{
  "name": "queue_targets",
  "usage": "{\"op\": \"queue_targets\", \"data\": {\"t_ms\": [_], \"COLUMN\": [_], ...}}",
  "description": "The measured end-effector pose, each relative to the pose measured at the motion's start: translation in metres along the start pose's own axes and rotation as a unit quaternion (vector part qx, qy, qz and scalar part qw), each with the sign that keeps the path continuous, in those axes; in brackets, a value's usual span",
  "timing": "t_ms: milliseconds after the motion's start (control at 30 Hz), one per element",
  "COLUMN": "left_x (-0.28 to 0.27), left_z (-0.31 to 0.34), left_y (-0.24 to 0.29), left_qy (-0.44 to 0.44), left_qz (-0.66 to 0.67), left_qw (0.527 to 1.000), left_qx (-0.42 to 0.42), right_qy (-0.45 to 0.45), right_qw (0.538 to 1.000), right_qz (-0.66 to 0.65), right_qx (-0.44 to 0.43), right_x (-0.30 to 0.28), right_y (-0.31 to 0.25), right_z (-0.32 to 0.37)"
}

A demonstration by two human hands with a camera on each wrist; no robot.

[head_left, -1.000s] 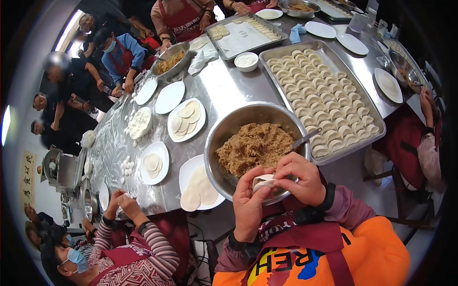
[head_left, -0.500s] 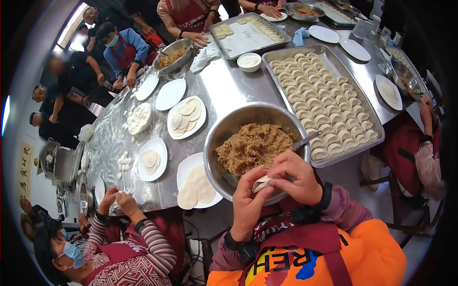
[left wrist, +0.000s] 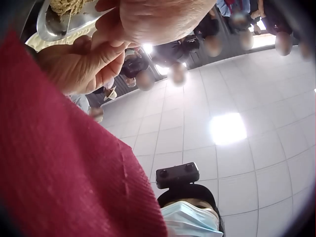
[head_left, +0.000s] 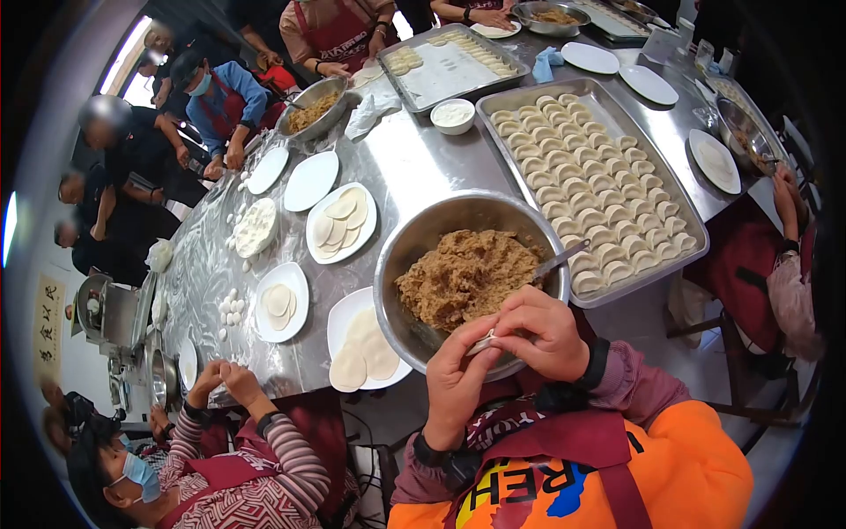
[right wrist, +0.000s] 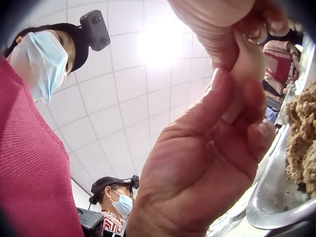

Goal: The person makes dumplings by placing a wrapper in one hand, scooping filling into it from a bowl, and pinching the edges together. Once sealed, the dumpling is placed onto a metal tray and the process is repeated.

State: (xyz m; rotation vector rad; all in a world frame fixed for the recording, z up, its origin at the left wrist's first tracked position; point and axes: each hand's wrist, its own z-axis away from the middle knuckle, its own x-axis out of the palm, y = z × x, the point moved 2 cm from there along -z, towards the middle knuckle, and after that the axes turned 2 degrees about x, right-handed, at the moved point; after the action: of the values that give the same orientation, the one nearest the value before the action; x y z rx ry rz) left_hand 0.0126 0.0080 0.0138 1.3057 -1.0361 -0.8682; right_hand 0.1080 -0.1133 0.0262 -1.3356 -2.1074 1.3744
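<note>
The small, soft, white dough dumpling (right wrist: 249,61) is between two hands, by the near edge of the big, round, silver metal bowl (head_left: 405,233). The left hand (head_left: 455,383) pinches one side and the right hand (head_left: 548,339) pinches the other. Lumpy brown filling (head_left: 467,275) sits in the bowl. To the right, a silver metal tray (head_left: 613,108) holds rows of pale dumplings (head_left: 592,167). Squeezing too hard might tear the dough, and a weak pinch or messy edge might let it pop open
</note>
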Motion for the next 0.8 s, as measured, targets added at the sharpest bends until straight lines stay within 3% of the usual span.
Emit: {"op": "queue_targets", "data": {"t_ms": [33, 133, 233, 333, 433, 633, 733, 800], "left_x": [0.0, -0.002, 0.004, 0.006, 0.008, 0.0, 0.0, 0.001], "left_z": [0.0, -0.003, -0.004, -0.003, -0.004, 0.0, 0.001, 0.001], "left_y": [-0.001, 0.0, 0.005, 0.0, -0.015, -0.017, -0.016, -0.016], "left_qy": [-0.008, -0.011, 0.028, 0.072, 0.071, 0.025, 0.009, 0.021], "left_qz": [-0.008, -0.005, 0.055, 0.136, 0.248, 0.1, 0.103, 0.085], "left_qw": [1.0, 1.0, 0.997, 0.988, 0.966, 0.995, 0.995, 0.996], "left_qx": [0.004, 0.025, 0.037, 0.025, -0.017, -0.007, -0.008, 0.025], "right_qy": [0.001, 0.01, -0.02, 0.005, 0.036, 0.007, -0.008, 0.005], "right_qw": [1.0, 0.994, 0.999, 1.0, 0.998, 1.0, 1.0, 0.999], "right_qz": [0.0, -0.067, -0.015, -0.008, -0.039, 0.015, 0.006, -0.024], "right_qx": [-0.004, 0.089, 0.027, 0.01, 0.038, -0.006, -0.008, 0.039], "right_x": [0.001, 0.001, 0.001, 0.0, 0.008, 0.007, 0.006, 0.007], "right_y": [0.0, -0.005, -0.001, -0.002, 0.001, 0.006, 0.003, 0.001], "right_z": [-0.001, -0.004, -0.003, -0.003, 0.0, 0.003, -0.002, -0.004]}}
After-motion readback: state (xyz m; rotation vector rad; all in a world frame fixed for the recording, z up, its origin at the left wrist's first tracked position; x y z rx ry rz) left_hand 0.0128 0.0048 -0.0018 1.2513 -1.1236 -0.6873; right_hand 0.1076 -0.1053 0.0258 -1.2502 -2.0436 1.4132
